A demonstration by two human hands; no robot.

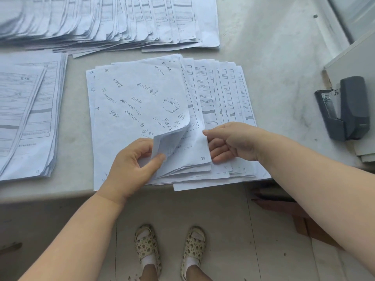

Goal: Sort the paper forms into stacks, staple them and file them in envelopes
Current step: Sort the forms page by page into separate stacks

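The left hand (pixel 133 159) pinches the curled lower corner of the handwritten white top sheet (pixel 138 102); the right hand (pixel 229 141) pinches the edge of the sheets beneath. Both work 1 fanned pile of printed paper forms (pixel 223 94) overhanging the pale table's (pixel 274 57) near edge. 2 more stacks lie left (pixel 26 118) and behind (pixel 101 19). 1 grey stapler (pixel 345 108) stands right, bare tabletop between.

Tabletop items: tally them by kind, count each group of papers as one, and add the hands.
Paper groups: 3 (fanned row at the back, stack on the left, fanned stack in the middle)
Staplers: 1 (grey stapler)
Hands: 2 (left hand pinching the top sheet's curled corner, right hand on the middle stack)
Total: 6
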